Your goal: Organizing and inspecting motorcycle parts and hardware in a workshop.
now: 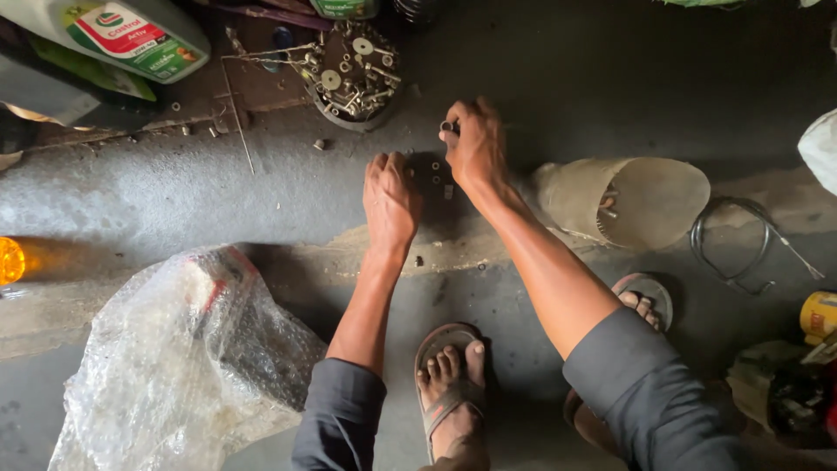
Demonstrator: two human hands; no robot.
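Looking down through the head camera, I see both hands out over a dark, greasy concrete floor point(610, 78). My right hand point(475, 144) has its fingers pressed together on a small dark metal part point(449, 127), which sticks out at the fingertips on the side toward the left hand. My left hand point(390, 199) lies palm down just beside and a little nearer to me than that pinch, its fingers curled over a dark patch of floor; I cannot tell whether it holds anything. A few small loose bolts point(440, 179) lie between the two hands, just under the pinched part.

Beyond the grip, farther from me, a round tray of nuts and washers point(353, 74) sits on the floor, well apart from the fingers. Outward of the right wrist a tan cone-shaped shade point(623, 201) lies on its side, and past it a bent wire loop point(737, 244). Outward of the left forearm lies a crumpled clear plastic bag point(174, 358). A white and green oil bottle point(122, 35) lies far beyond the left hand. My sandalled foot point(449, 388) rests between the forearms.
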